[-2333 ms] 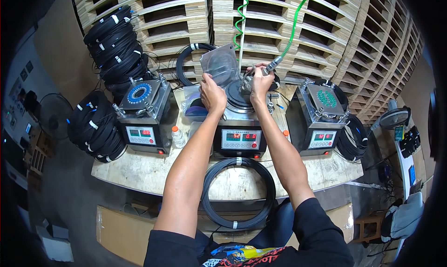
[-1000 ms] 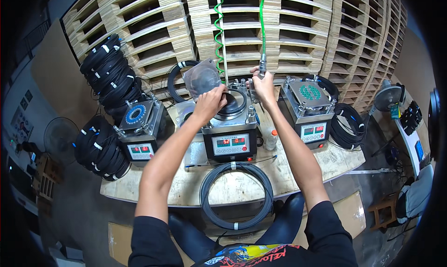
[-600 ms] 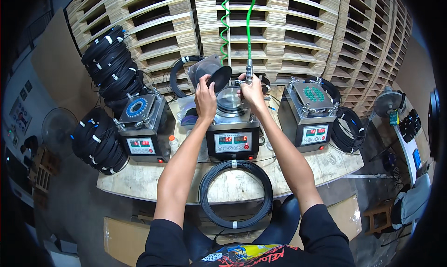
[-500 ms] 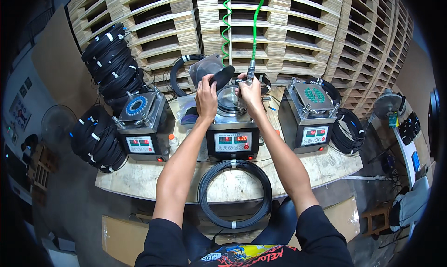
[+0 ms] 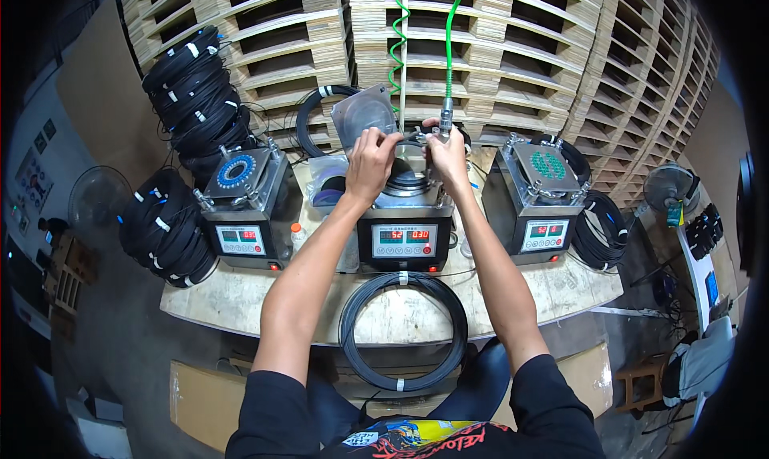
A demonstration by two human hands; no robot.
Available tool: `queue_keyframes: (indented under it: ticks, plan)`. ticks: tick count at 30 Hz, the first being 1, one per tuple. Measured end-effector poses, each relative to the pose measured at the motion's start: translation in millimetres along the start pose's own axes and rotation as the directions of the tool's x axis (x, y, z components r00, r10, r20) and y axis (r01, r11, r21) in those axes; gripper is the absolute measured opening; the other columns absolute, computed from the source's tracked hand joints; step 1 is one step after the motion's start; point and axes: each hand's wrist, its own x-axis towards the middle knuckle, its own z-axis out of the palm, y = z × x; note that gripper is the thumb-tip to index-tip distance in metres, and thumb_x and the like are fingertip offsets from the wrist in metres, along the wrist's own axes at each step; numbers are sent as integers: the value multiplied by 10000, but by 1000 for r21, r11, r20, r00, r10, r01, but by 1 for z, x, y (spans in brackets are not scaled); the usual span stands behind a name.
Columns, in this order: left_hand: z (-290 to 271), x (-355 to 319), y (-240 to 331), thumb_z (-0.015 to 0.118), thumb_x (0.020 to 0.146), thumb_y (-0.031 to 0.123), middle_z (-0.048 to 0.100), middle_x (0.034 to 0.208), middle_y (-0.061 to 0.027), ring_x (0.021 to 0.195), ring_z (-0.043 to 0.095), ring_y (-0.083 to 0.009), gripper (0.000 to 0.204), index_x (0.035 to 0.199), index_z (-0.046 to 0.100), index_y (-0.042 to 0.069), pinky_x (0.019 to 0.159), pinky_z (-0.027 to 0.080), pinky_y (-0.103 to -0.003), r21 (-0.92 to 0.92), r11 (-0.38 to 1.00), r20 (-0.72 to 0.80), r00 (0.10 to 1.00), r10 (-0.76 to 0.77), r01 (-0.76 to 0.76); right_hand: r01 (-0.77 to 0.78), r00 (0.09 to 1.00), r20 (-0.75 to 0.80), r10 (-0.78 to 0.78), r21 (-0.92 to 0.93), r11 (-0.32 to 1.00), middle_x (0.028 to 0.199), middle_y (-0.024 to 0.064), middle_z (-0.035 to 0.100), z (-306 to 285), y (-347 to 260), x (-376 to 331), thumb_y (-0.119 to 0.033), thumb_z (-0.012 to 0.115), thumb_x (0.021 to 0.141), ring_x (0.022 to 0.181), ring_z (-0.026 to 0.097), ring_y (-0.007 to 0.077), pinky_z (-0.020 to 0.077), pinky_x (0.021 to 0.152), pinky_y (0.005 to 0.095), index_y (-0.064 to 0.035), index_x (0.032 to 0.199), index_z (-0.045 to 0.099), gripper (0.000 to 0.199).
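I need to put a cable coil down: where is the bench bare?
Bare bench shows before the left machine, and at the front right below the right machine. The middle is crowded: the black cable coil lies before the centre machine, where both forearms cross.

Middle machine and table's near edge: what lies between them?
In the head view, a coil of black cable lies flat on the wooden table, between the middle machine and the near edge; it overhangs that edge.

Red-digit screens on left machine, middle machine, right machine fronts.
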Motion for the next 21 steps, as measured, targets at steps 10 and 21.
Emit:
queue_keyframes:
  ticks: [10,21]
  plan:
    - [7,1,-17,725,878,310,703,1171,-123,1068,656,-349,386,1212,715,118,940,523,-424,-216,976,617,777,125,14,123,985,-119,-122,2,992,895,29,575,-20,-2,7,-18,586,965,749,682,134,522,613,266,-59,1215,614,255]
    - [5,4,-3,757,693,727,630,1228,-172,1132,628,-395,844,1229,684,80,978,499,-504,245,941,567,754,-333,232,56,991,-124,-54,9,998,904,26,552,-43,-17,4,-14,577,961,727,670,133,539,613,273,-60,1205,598,249]
